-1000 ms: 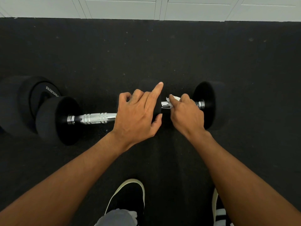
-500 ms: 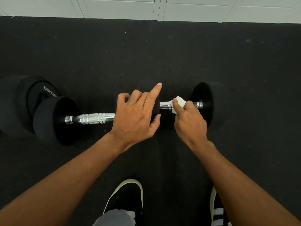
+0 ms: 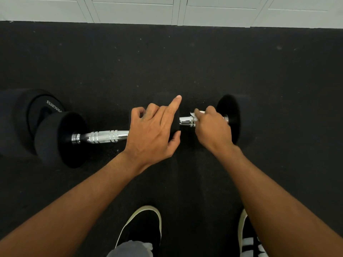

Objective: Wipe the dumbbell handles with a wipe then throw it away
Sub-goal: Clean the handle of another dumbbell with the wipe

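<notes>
Grip on the black weight (image 3: pixel 174 125) is best held firm by the left hand (image 3: pixel 150 134), fingers (image 3: pixel 154 110) curled over it, index raised, so nothing rolls. The crumpled white wipe (image 3: pixel 193 114), pinched against the ringed chrome handle (image 3: pixel 185 121) of the floor-laid dumbbell (image 3: pixel 230 117) by the right hand (image 3: pixel 213 127), its fingers closed, should be wrapped fully round.

One wide-angle camera, worn on the head, looks forward and steeply down at the dark floor (image 3: pixel 185 62) from close above, with shoes (image 3: pixel 144 229) at the near edge and a white wall (image 3: pixel 130 8) at the far edge.
</notes>
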### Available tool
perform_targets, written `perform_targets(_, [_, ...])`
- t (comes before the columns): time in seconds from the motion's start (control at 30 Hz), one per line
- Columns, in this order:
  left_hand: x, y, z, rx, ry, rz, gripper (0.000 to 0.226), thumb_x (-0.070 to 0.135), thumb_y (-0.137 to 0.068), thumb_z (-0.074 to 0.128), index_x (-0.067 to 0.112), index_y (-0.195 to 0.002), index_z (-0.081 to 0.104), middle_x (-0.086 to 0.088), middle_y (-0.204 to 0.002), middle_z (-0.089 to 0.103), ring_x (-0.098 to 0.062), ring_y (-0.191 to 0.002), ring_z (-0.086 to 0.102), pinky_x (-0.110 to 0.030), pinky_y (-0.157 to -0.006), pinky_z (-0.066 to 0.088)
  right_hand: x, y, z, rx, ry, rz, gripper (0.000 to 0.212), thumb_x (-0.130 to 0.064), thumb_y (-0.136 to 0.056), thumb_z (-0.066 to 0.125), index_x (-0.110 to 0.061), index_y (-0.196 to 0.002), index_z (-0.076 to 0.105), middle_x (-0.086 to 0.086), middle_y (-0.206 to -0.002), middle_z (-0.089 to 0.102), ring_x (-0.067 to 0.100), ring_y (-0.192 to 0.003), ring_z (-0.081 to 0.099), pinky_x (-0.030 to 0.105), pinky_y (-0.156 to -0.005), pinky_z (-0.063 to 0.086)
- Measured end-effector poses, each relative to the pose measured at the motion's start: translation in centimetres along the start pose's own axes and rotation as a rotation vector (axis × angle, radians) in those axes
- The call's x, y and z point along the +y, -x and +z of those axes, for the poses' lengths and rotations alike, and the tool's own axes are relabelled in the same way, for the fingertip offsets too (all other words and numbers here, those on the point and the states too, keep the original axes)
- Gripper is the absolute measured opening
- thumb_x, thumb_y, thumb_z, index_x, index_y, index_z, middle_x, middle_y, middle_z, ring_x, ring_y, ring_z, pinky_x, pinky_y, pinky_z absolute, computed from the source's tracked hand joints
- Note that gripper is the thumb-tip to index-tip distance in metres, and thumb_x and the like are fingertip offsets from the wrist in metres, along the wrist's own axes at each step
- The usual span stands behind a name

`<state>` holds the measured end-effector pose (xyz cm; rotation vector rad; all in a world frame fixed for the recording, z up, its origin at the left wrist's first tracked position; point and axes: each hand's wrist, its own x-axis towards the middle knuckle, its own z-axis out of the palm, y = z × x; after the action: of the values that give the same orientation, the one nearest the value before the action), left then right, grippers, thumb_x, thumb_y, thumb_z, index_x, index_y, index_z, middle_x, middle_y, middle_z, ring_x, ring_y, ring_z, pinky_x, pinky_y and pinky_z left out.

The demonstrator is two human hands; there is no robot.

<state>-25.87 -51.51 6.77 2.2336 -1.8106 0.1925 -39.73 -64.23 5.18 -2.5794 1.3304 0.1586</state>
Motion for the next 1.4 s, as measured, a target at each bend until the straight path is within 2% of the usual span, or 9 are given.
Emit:
perform_targets(0.1, [0.1,0.0,0.1,0.004,0.005,-0.002,0.081,0.051,-0.086,0.053,0.009,-0.153,0.034,-0.001,-0.106,0.064,-0.021,-0.095,0.055,-0.042,-0.081,0.037,-0.1,3.3,2.5,0.127,-0.055,-0.001,0.055,-0.012,-0.098,0.043,-0.011,-0.152,0.031,0.009,-0.121,0.052,0.028,-0.103,0.053,0.037,-0.067,0.046])
perform_targets(0.27, [0.0,0.0,0.0,0.001,0.012,0.003,0.081,0.051,-0.086,0.054,0.009,-0.152,0.034,-0.003,-0.108,0.064,-0.022,-0.095,0.055,-0.042,-0.081,0.037,0.1,5.6,4.5,0.132,-0.089,-0.016,0.063,-0.007,-0.097,0.047,-0.006,-0.155,0.023,0.007,-0.116,0.055,0.019,-0.085,0.049,0.034,-0.065,0.052])
perform_targets(0.47, [0.2,0.0,-0.1,-0.002,0.019,-0.009,0.082,0.05,-0.086,0.055,0.008,-0.153,0.034,-0.002,-0.107,0.064,-0.021,-0.095,0.055,-0.042,-0.082,0.037,0.1,4.2,3.4,0.158,-0.102,-0.003,0.056,-0.01,-0.099,0.043,-0.008,-0.154,0.029,0.01,-0.122,0.052,0.026,-0.097,0.05,0.033,-0.065,0.044])
perform_targets(0.7, [0.4,-0.2,-0.2,-0.02,0.016,-0.009,0.082,0.05,-0.085,0.054,0.009,-0.153,0.033,-0.002,-0.106,0.064,-0.022,-0.095,0.055,-0.044,-0.081,0.038,0.3,1.1,1.7,0.038,-0.125,0.005,0.051,-0.014,-0.102,0.036,-0.01,-0.152,0.033,0.012,-0.123,0.048,0.032,-0.108,0.051,0.037,-0.076,0.042])
perform_targets(0.9, [1.1,-0.3,-1.1,-0.082,-0.012,-0.019,0.082,0.049,-0.085,0.055,0.013,-0.154,0.03,0.0,-0.116,0.063,-0.021,-0.101,0.055,-0.042,-0.083,0.038,1.3,2.8,0.1,0.071,-0.426,0.068,0.05,-0.016,-0.103,0.037,-0.024,-0.153,0.034,0.0,-0.105,0.051,0.015,-0.091,0.054,0.034,-0.076,0.046])
perform_targets(1.0, [2.1,-0.4,-1.8,-0.124,0.009,-0.053,0.078,0.049,-0.085,0.058,0.016,-0.152,0.034,-0.001,-0.128,0.061,-0.022,-0.11,0.055,-0.042,-0.084,0.04,1.6,4.3,-1.1,0.117,-0.608,0.117,0.051,-0.014,-0.101,0.041,-0.024,-0.151,0.038,0.001,-0.114,0.061,0.008,-0.093,0.055,0.031,-0.083,0.048])
perform_targets(1.13, [4.8,-1.2,-3.5,-0.13,0.197,-0.044,0.069,0.043,-0.088,0.062,0.017,-0.148,0.041,-0.003,-0.14,0.054,-0.021,-0.121,0.053,-0.04,-0.09,0.045,1.6,5.5,-2.8,0.154,-0.742,0.133,0.048,-0.012,-0.1,0.048,-0.024,-0.147,0.042,-0.012,-0.093,0.061,-0.005,-0.075,0.055,0.007,-0.066,0.041])
perform_targets(1.2, [6.8,-1.3,-4.0,-0.176,0.36,-0.08,0.062,0.038,-0.092,0.061,0.019,-0.147,0.04,-0.001,-0.14,0.052,-0.018,-0.12,0.053,-0.036,-0.093,0.048,1.5,6.0,-3.8,0.173,-0.792,0.145,0.046,-0.014,-0.1,0.049,-0.025,-0.144,0.045,-0.013,-0.087,0.059,-0.005,-0.074,0.056,0.008,-0.064,0.041])
perform_targets(1.4, [8.5,-2.1,-3.1,-0.358,0.848,-0.486,0.07,0.023,-0.093,0.065,0.026,-0.153,0.028,0.002,-0.142,0.052,-0.014,-0.125,0.054,-0.035,-0.099,0.049,1.3,7.5,-7.0,0.177,-0.992,0.164,0.042,-0.011,-0.095,0.052,-0.031,-0.132,0.048,-0.001,-0.087,0.063,0.013,-0.079,0.062,0.024,-0.067,0.051])
